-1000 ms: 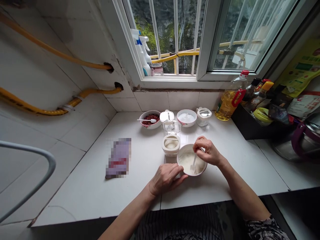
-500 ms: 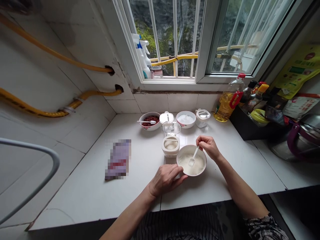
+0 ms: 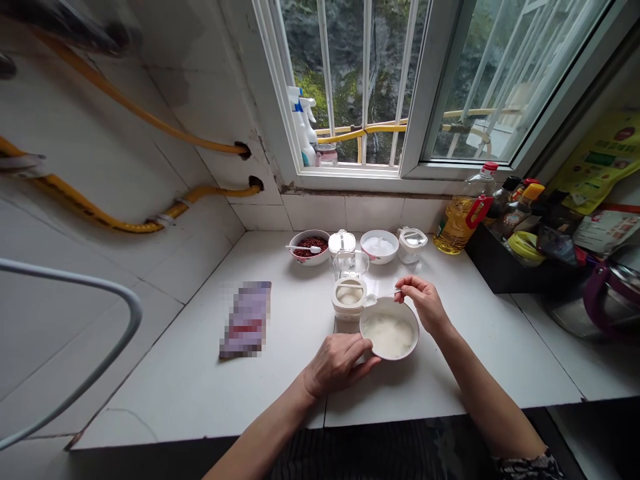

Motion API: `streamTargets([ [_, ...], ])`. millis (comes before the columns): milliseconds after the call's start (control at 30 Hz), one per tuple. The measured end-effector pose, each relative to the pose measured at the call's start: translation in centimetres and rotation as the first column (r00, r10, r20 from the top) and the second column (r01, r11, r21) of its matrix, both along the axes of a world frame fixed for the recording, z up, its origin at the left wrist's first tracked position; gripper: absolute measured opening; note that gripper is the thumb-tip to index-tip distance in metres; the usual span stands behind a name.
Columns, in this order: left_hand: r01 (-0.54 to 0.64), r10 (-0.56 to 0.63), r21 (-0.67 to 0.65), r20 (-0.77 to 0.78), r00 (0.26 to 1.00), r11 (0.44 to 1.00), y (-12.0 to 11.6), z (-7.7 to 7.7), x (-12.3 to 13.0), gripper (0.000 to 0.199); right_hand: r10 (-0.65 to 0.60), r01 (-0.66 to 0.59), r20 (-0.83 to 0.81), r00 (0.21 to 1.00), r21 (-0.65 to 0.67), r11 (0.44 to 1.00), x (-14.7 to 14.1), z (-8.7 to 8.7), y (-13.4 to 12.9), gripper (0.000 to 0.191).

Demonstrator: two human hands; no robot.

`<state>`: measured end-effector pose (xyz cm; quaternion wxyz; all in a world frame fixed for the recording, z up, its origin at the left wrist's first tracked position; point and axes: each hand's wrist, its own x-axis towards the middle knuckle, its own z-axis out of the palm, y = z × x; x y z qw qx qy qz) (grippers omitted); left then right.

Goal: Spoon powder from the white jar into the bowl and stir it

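Note:
With its thumb and fingers, my left hand [image 3: 340, 365] grips the near left edge of a white bowl [image 3: 417, 339] that holds pale, fine grains. My right hand [image 3: 423, 303] pinches the handle end of a small white spoon [image 3: 386, 294]. The spoon lies nearly level above the bowl's far rim, and its heaped head is at the right side of a small white seasoning jar [image 3: 349, 311]. That jar's clear lid [image 3: 351, 261] is flipped up, and some pale grains show inside. Whether the spoon touches the jar I cannot tell.
Behind stand a bowl of dark red pieces [image 3: 298, 259] with a white spoon, another seasoning jar [image 3: 342, 241], a bowl of white grains [image 3: 384, 259] and a lidded jar [image 3: 412, 247]. An oil bottle [image 3: 453, 223] and black box [image 3: 493, 267] are right. A blurred purple packet [image 3: 246, 320] lies left.
My right hand has lifted the spoon out of the bowl and brought its loaded head left to the jar. My left hand keeps its hold on the bowl. The view has shifted slightly.

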<state>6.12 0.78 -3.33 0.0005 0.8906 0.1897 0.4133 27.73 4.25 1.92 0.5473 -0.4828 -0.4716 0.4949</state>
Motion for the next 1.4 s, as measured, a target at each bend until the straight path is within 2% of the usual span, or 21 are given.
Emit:
streamTargets([
  [167,-0.009,0.009,0.000,-0.004,1.000,1.000,0.0,0.1,0.0,0.015,0.018,-0.022,0.045,0.999,0.080,0.997,-1.1,-0.1,-0.6,0.021],
  [300,-0.008,0.008,-0.002,-0.011,1.000,1.000,-0.1,0.3,0.0,0.015,-0.014,-0.044,0.227,0.974,0.247,0.968,-1.3,-0.4,-1.1,0.015],
  [367,-0.012,0.012,0.000,-0.013,1.000,1.000,-0.1,0.3,0.0,0.015,-0.082,-0.097,0.413,0.907,0.394,0.914,-1.3,-0.5,-1.2,0.007],
  [433,-0.017,0.017,0.000,-0.015,1.000,1.000,-0.1,0.3,0.0,0.015,-0.166,-0.204,0.578,0.799,0.520,0.829,-1.2,-0.6,-1.2,0.009],
  [500,-0.020,0.020,-0.005,-0.019,1.000,1.000,-0.1,0.3,0.0,0.013,-0.233,-0.277,0.646,0.727,0.587,0.760,-1.2,-0.7,-1.1,0.015],
  [567,-0.020,0.020,-0.007,-0.020,1.000,1.000,-0.1,0.2,0.0,0.012,-0.273,-0.258,0.629,0.728,0.621,0.740,-1.2,-0.7,-1.2,0.016],
  [667,-0.019,0.019,-0.001,-0.017,1.000,1.000,-0.1,0.2,0.0,0.011,-0.289,-0.135,0.539,0.792,0.615,0.777,-1.3,-0.4,-1.4,0.010],
  [800,-0.009,0.009,-0.005,-0.010,1.000,1.000,-0.1,0.1,-0.1,0.010,-0.154,-0.012,0.368,0.917,0.413,0.911,-1.0,0.1,-1.7,0.006],
  [900,-0.003,0.003,-0.007,-0.010,1.000,1.000,-0.1,0.1,-0.1,0.011,-0.122,0.015,0.299,0.946,0.337,0.941,-0.4,0.4,-1.7,0.005],
  [967,-0.001,0.001,-0.007,-0.007,1.000,1.000,-0.1,0.1,0.0,0.012,-0.158,0.017,0.363,0.918,0.362,0.932,0.1,0.6,-1.6,0.007],
  [1033,-0.002,0.002,-0.010,-0.004,1.000,1.000,-0.1,0.2,0.0,0.012,-0.205,-0.026,0.481,0.853,0.432,0.902,0.4,0.8,-1.5,0.011],
  [1100,-0.006,0.005,-0.013,-0.009,1.000,1.000,-0.1,0.2,-0.1,0.012,-0.226,-0.126,0.592,0.774,0.493,0.861,0.5,0.8,-1.5,0.014],
  [1200,-0.013,0.013,-0.011,-0.017,1.000,1.000,-0.1,0.3,-0.1,0.012,-0.152,-0.305,0.703,0.695,0.480,0.823,0.1,0.7,-1.6,0.018],
  [1300,-0.016,0.015,-0.019,-0.019,1.000,1.000,-0.2,0.3,-0.1,0.011,-0.057,-0.385,0.731,0.680,0.422,0.821,-0.4,0.4,-1.7,0.018],
  [1400,-0.015,0.014,-0.023,-0.020,1.000,1.000,-0.2,0.3,-0.1,0.011,-0.017,-0.334,0.694,0.720,0.367,0.868,-0.6,0.4,-1.8,0.017],
])
